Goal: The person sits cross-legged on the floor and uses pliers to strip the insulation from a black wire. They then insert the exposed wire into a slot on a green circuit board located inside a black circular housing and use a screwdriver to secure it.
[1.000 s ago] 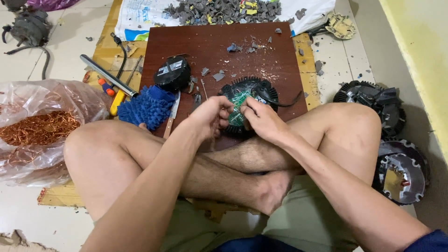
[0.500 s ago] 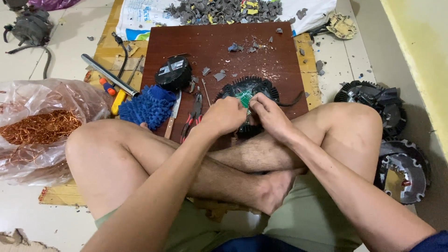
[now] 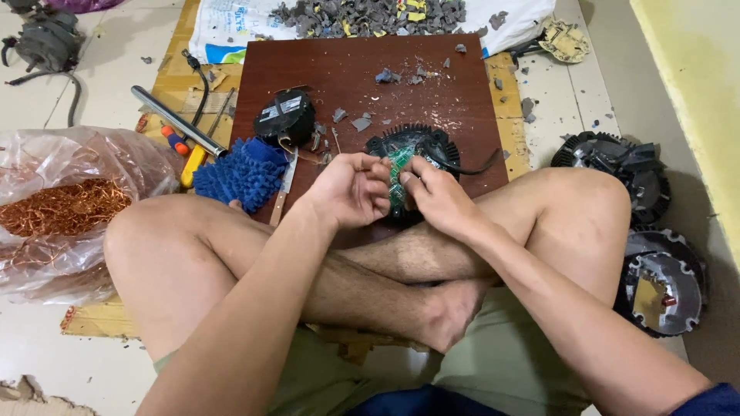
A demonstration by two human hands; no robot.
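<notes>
You sit cross-legged on the floor, looking down at a dark wooden board (image 3: 362, 77). At far left, a clear plastic bag (image 3: 46, 166) holds a tangle of stripped copper wire (image 3: 62, 208), which suggests some salvage is already sorted. Moving right, a metal tube (image 3: 176, 121) and a yellow-handled screwdriver (image 3: 191, 163) lie beside the board, then a blue fuzzy cloth (image 3: 245, 174) and a small black part (image 3: 284, 118) on it.

At centre, your left hand (image 3: 348, 190) has its fingers curled closed, pinching the edge of a green circuit board (image 3: 398, 171). Your right hand (image 3: 438, 196) grips the same circuit board from the other side, fingertips pressed on it. The circuit board is held just above a round black finned housing (image 3: 420, 145) that rests on the wooden board near your shins; whether it is fully free of that housing, you cannot tell.

Grey broken plastic pieces (image 3: 370, 15) are heaped beyond the board. At right, two more round black housings (image 3: 617, 166) wait on the floor, apparently yet to be taken apart.
</notes>
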